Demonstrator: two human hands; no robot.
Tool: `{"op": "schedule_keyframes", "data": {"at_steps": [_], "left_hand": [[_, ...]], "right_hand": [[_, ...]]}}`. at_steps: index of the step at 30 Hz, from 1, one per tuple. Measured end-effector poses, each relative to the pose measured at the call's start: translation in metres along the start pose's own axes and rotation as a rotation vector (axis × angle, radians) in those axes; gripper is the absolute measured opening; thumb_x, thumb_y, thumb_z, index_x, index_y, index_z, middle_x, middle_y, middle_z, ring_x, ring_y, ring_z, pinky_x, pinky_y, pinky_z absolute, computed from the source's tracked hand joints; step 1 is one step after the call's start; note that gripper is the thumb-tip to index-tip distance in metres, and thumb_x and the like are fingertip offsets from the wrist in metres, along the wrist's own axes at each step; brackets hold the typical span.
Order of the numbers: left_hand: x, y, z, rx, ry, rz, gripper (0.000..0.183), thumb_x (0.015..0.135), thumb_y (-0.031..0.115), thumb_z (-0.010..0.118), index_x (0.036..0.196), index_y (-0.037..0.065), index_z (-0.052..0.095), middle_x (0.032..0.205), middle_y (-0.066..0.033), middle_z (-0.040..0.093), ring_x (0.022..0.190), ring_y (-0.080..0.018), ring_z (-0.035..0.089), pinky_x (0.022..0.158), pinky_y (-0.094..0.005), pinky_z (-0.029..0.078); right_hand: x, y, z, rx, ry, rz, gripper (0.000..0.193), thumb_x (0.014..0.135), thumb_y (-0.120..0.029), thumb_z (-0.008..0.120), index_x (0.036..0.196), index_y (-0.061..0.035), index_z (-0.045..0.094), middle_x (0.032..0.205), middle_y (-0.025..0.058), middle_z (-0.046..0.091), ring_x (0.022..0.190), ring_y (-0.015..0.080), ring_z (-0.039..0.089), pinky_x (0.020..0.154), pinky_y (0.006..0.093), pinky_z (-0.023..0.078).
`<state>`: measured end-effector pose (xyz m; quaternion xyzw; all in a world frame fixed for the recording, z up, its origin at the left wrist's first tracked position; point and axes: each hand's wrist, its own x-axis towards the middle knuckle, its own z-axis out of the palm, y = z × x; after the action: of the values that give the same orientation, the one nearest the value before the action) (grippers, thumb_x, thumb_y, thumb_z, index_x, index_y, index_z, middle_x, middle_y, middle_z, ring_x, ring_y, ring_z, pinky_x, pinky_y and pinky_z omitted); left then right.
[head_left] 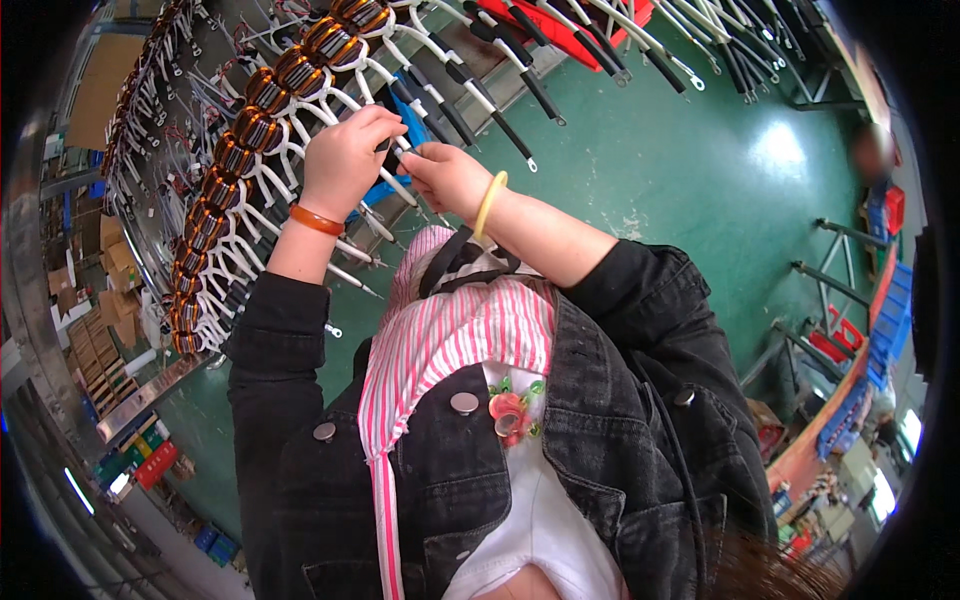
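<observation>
Copper-wound coils (256,130) stand in a long curved row to the left, each with white-sleeved leads coming off toward me. My left hand (345,160) is closed, its fingertips pinching at one white-sleeved lead (402,145). Just to the right, my right hand (448,180) pinches the same lead lower down, thumb and index finger together. The fingers hide part of the lead. Beyond my hands, neighbouring leads carry black sleeves (513,138) and end in metal ring lugs (532,165). Below my hands hang white leads (378,226) with bare tips.
A blue object (385,187) shows behind my hands, and a red tray (560,30) lies under the far leads. More black-sleeved leads (735,65) hang at the upper right. Green floor (660,170) spreads to the right, with metal stands (840,265) along that side.
</observation>
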<state>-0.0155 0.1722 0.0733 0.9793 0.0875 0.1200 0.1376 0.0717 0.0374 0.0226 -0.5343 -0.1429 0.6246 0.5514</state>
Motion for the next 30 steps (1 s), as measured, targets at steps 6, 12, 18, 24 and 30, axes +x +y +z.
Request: {"op": "schedule_keyframes", "data": {"at_steps": [6, 12, 18, 24, 30], "left_hand": [[0.0, 0.001, -0.002, -0.022, 0.032, 0.002, 0.021, 0.07, 0.004, 0.067, 0.089, 0.014, 0.066, 0.096, 0.0017, 0.064, 0.073, -0.0225, 0.064, 0.061, -0.0322, 0.051], [0.0, -0.004, -0.005, 0.079, 0.022, -0.054, 0.019, 0.077, 0.014, 0.067, 0.097, 0.016, 0.067, 0.104, 0.0031, 0.063, 0.07, -0.02, 0.064, 0.06, -0.0312, 0.051], [0.004, -0.005, -0.006, 0.043, -0.011, -0.058, 0.022, 0.078, 0.012, 0.067, 0.099, 0.014, 0.068, 0.105, 0.0012, 0.064, 0.079, -0.0206, 0.065, 0.066, -0.03, 0.052], [0.004, -0.003, -0.007, 0.034, -0.003, -0.069, 0.022, 0.077, 0.01, 0.067, 0.099, 0.014, 0.068, 0.105, 0.0004, 0.065, 0.079, -0.0203, 0.065, 0.066, -0.0294, 0.052], [0.006, -0.001, -0.008, 0.036, -0.019, -0.082, 0.022, 0.077, 0.012, 0.067, 0.099, 0.015, 0.068, 0.104, 0.0008, 0.065, 0.078, -0.0199, 0.065, 0.066, -0.0291, 0.052]], "right_hand": [[-0.009, -0.004, -0.011, 0.261, -0.177, 0.006, 0.026, 0.096, -0.027, 0.049, 0.102, -0.0027, 0.056, 0.064, -0.0019, 0.05, 0.048, 0.0081, 0.04, 0.045, 0.0234, 0.032], [-0.037, -0.001, -0.023, 0.301, -0.117, 0.076, 0.032, 0.091, -0.029, 0.058, 0.105, -0.0008, 0.054, 0.09, 0.012, 0.068, 0.062, 0.0129, 0.062, 0.056, 0.024, 0.05], [-0.024, -0.002, -0.02, 0.377, -0.137, 0.04, 0.033, 0.095, -0.026, 0.052, 0.112, 0.0018, 0.054, 0.095, 0.0122, 0.068, 0.071, 0.0133, 0.064, 0.066, 0.0238, 0.052], [-0.025, -0.008, -0.023, 0.436, -0.162, 0.127, 0.038, 0.099, -0.032, 0.039, 0.113, 0.0005, 0.054, 0.095, 0.012, 0.068, 0.07, 0.0147, 0.064, 0.064, 0.0259, 0.051], [-0.016, 0.003, -0.029, 0.535, -0.234, 0.25, 0.034, 0.099, -0.032, 0.038, 0.104, -0.0027, 0.056, 0.085, 0.0074, 0.067, 0.065, 0.0134, 0.062, 0.062, 0.0249, 0.05]]}}
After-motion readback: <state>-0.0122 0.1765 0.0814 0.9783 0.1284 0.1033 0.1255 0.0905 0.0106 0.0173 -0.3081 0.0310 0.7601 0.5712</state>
